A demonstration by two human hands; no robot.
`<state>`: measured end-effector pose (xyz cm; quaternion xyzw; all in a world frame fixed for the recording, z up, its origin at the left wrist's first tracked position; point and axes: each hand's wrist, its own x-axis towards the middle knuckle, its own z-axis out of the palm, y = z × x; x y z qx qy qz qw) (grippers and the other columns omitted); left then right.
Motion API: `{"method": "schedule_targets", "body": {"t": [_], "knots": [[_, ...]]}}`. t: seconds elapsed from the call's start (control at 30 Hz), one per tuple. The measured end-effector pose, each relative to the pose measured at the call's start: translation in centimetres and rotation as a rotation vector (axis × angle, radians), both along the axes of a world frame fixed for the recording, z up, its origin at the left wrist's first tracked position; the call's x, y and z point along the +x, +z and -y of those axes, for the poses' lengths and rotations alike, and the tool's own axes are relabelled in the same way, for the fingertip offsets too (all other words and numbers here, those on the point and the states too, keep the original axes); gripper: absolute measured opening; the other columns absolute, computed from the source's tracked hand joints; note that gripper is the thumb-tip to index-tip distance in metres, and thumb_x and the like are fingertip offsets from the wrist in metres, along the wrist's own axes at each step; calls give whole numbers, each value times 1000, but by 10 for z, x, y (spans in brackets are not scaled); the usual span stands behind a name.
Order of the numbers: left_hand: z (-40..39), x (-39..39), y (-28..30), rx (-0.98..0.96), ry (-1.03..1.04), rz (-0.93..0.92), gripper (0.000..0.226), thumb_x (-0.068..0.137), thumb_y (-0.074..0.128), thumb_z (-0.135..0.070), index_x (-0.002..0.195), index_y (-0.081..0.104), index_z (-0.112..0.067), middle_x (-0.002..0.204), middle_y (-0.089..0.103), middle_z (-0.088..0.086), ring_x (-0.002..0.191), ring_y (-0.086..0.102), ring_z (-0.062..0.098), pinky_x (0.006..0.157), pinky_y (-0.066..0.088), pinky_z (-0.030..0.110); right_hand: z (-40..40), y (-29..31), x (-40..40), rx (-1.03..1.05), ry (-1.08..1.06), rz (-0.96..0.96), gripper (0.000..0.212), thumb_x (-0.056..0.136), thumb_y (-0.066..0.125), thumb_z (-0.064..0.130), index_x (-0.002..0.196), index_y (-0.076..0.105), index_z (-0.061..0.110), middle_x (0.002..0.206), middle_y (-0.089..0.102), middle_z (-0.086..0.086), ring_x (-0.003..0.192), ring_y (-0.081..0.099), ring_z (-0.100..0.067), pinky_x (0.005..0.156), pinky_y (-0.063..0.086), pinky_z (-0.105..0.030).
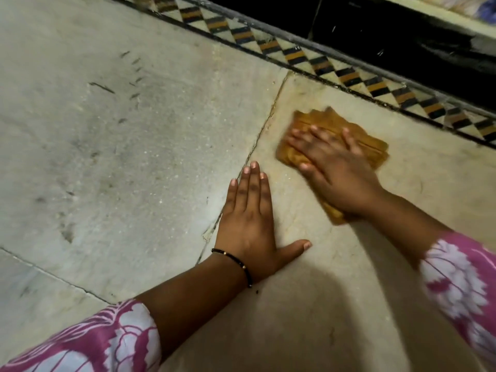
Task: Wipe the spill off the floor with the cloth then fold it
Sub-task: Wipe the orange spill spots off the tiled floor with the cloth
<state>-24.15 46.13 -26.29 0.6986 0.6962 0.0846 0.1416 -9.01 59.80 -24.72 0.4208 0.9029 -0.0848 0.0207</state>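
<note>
A mustard-yellow cloth point(316, 122) lies bunched and flat on the pale stone floor point(134, 116), right of a slab joint. My right hand point(335, 167) presses down on it, palm flat and fingers spread, and looks blurred by motion; it hides most of the cloth's middle. My left hand point(249, 224) rests flat on the floor just left of the cloth, fingers together and thumb out, holding nothing. A black bead bracelet sits on its wrist. I cannot make out a distinct spill on the stone.
A patterned border strip of black, orange and cream tiles point(335, 68) runs diagonally beyond the cloth, with a dark glossy skirting point(389, 33) behind it. Slab joints cross the floor at left. My shadow falls on the floor at the bottom.
</note>
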Motion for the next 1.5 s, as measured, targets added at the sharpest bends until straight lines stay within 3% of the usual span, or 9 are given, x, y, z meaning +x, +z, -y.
{"method": "schedule_targets", "body": {"t": [0.17,0.33,0.6,0.83,0.93,1.03,1.2,1.37,1.5], "knots": [[1,1,1,-26,25,-2,122,69,20,-87,145,-18,1,154,-25,19,142,-26,29,116,-13,43,-5,9,95,-47,-346,-52,58,94,14,54,149,19,35,157,18,9,144,6,-9,116,-6,-44],[-1,2,1,-28,11,-3,120,71,17,-86,145,-15,2,153,-24,21,142,-25,30,116,-11,44,-62,7,74,-82,-698,-108,53,101,19,49,151,18,31,159,13,5,146,4,-16,116,-6,-51],[0,0,-2,11,-26,-37,118,74,17,-86,147,-3,4,156,-9,23,145,-12,32,116,-7,44,22,13,41,-113,-208,-111,54,97,18,55,148,17,40,153,10,20,140,0,0,115,-14,-38],[1,3,0,-3,-8,-79,120,72,11,-88,147,-7,4,155,-14,23,144,-16,31,118,-5,46,38,16,210,-61,-615,178,78,78,9,82,148,6,47,159,-2,12,146,3,-17,113,6,-59],[1,4,0,-10,-8,-117,120,72,7,-88,147,-6,5,155,-13,24,145,-14,32,118,-4,46,-10,12,187,-63,-735,146,80,78,8,82,148,1,45,160,-5,11,146,-2,-20,110,7,-65],[1,4,0,-10,-21,-138,121,71,4,-88,147,-4,6,155,-10,25,145,-12,33,117,-8,44,-19,7,126,-56,-611,131,74,85,13,76,149,3,41,160,-5,7,146,-3,-21,111,6,-63],[1,4,-1,-15,-16,-141,121,71,9,-88,147,-5,4,156,-11,23,145,-14,31,117,-11,41,87,5,104,-29,-355,98,67,86,11,70,148,8,46,159,1,12,147,1,-16,113,1,-55],[1,4,2,-52,-17,-168,121,68,4,-88,147,-10,3,155,-15,23,144,-17,31,117,-10,43,101,13,191,-56,-633,75,68,84,9,70,146,19,44,159,10,12,145,8,-15,112,10,-53],[0,5,3,-91,-31,-198,122,66,1,-88,146,-14,3,154,-19,23,144,-19,32,117,-11,43,39,14,158,-119,-816,-36,55,96,19,58,149,15,42,160,2,12,146,-1,-16,113,4,-56]]}}
